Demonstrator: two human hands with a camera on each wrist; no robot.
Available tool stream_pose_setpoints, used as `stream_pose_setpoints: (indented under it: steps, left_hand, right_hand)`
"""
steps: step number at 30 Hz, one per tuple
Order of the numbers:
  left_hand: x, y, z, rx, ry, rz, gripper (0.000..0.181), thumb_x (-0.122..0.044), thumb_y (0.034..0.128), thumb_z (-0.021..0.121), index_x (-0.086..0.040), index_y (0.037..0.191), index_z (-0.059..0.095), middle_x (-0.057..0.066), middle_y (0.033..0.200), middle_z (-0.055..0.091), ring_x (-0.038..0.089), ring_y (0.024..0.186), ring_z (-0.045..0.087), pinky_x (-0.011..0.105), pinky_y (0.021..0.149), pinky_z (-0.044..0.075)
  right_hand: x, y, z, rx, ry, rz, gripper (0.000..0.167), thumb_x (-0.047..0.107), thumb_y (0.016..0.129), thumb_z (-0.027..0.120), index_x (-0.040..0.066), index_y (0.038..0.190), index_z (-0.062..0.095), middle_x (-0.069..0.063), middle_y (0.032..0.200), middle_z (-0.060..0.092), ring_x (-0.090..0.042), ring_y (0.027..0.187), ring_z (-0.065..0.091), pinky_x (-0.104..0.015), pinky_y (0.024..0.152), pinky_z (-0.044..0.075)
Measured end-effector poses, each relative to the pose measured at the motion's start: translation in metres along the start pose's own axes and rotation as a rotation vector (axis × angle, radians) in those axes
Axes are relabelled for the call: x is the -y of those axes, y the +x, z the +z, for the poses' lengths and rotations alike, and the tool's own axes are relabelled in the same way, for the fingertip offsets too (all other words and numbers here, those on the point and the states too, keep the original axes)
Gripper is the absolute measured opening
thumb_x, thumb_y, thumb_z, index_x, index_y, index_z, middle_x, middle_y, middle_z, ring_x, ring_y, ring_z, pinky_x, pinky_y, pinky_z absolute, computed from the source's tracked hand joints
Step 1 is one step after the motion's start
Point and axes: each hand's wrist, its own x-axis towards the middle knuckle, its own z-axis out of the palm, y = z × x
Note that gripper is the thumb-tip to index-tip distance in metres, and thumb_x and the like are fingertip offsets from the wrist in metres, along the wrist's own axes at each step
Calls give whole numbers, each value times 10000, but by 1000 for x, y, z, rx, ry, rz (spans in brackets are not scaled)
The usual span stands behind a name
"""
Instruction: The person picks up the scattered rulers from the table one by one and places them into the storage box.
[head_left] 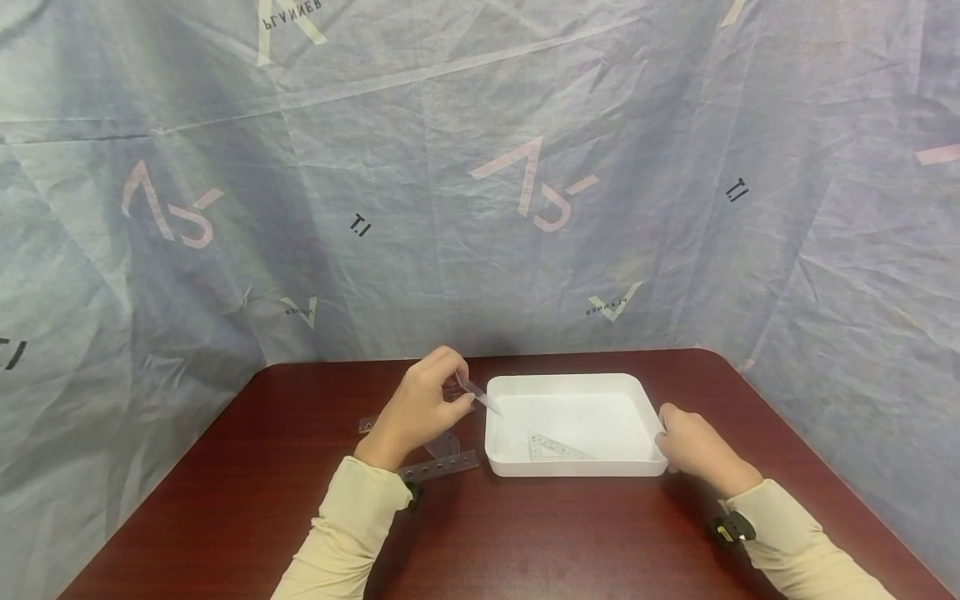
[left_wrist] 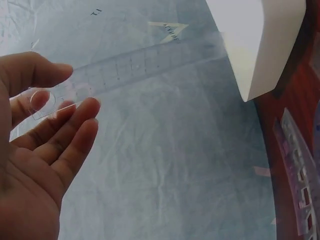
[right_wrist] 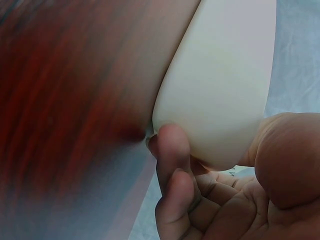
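In the head view my left hand (head_left: 420, 408) pinches a clear ruler (head_left: 480, 397) by one end, above the table and beside the white tray (head_left: 577, 468). The ruler's far end slants down past the tray's left rim. The left wrist view shows the thumb and fingers on the end with the round hole of this transparent ruler (left_wrist: 140, 65). My right hand (head_left: 693, 446) grips the tray's right side. Seen from the right wrist, fingertips press under the tray wall (right_wrist: 215, 75), with the thumb on the other side. A clear set square (head_left: 551, 452) lies inside the tray.
Left of the tray, partly behind my left hand, lie a clear protractor (head_left: 444, 446) and a clear strip with holes (head_left: 450, 465). Another clear piece (head_left: 366, 425) shows beyond the left wrist. A grey printed cloth (head_left: 450, 250) hangs behind the dark red table (head_left: 562, 533).
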Motion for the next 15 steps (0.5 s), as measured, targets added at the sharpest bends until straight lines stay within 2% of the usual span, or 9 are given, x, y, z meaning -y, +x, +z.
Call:
stream_pose_setpoints:
  steps: [8,15]
  left_hand:
    - [-1,-4,18,144,1,-76,285,54,729,744,-128,787,532,-64,854,520,111,771,534,234,676,490]
    - [-3,-10,37,221,13,-102,300,25,732,760,-153,738,520,-78,810,493,82,749,500,220,647,471]
  right_hand:
    - [-1,-1,0,13,3,12,94,21,854,510,-32,930,495,-67,669,532,-163,511,546,-335,551,449]
    - [-1,0,0,-1,-7,-3,93,15,850,516,-35,926,496,-67,664,533,-161,504,545,-338,545,446]
